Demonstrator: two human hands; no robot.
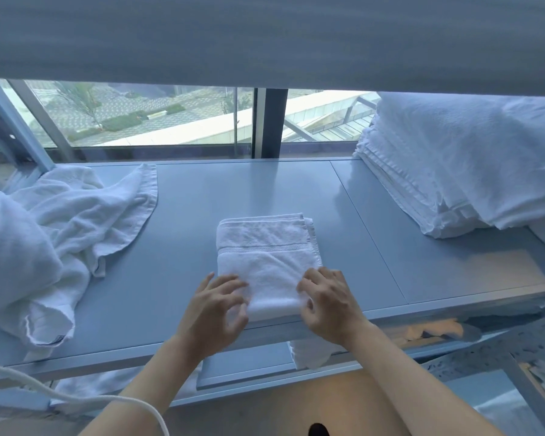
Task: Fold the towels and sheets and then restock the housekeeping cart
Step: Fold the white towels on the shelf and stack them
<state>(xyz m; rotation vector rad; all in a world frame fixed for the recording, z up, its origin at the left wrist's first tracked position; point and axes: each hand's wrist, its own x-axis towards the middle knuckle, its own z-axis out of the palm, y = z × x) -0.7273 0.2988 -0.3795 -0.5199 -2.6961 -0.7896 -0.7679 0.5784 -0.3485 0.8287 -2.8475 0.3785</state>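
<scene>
Folded white hand towel (266, 262): soft, light, limp. Left hand (216, 313) and right hand (328, 305) pinch its near corners, fingers curled; best lifted from beneath.

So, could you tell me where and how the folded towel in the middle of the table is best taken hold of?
Grip the folded towel at its thick near fold, one hand at each near corner, coming from the table's front edge. That rounded edge keeps the layers together, while the far end shows loose hems. The left hand and right hand already sit at those corners.
</scene>
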